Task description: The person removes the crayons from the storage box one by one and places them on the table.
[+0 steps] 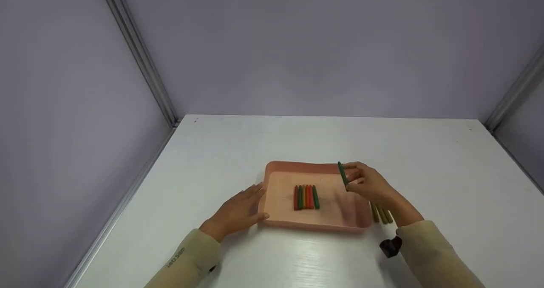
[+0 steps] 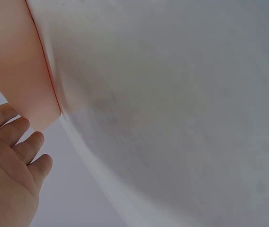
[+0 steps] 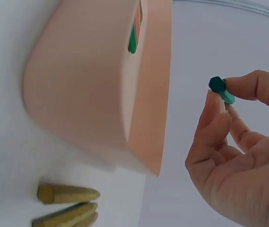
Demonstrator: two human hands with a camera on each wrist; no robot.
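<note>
I judged it past halfway: five crayons (image 1: 306,197) lay side by side in the pink tray (image 1: 280,169), mid-floor — reds, orange, greens, as far as I could tell. Three olive-yellow crayons (image 1: 381,215) lay on the table (image 1: 297,139) just beside the tray's right edge, partly hidden by the wrist from the head cam; the right wrist cam showed them clearer, close together by the tray's outer wall.

The right hand (image 1: 370,184) pinched a green crayon (image 1: 342,173) between thumb and fingertips, tilted, over the tray's far right corner and not yet down. So I counted one in hand and three left outside.

The left hand (image 1: 238,209) lay with straight fingers against the tray's left edge, gripping nothing; it looked like it was steadying the tray. The tray itself sat near the table's front edge, roughly centred. It held nothing but the crayon row.
</note>
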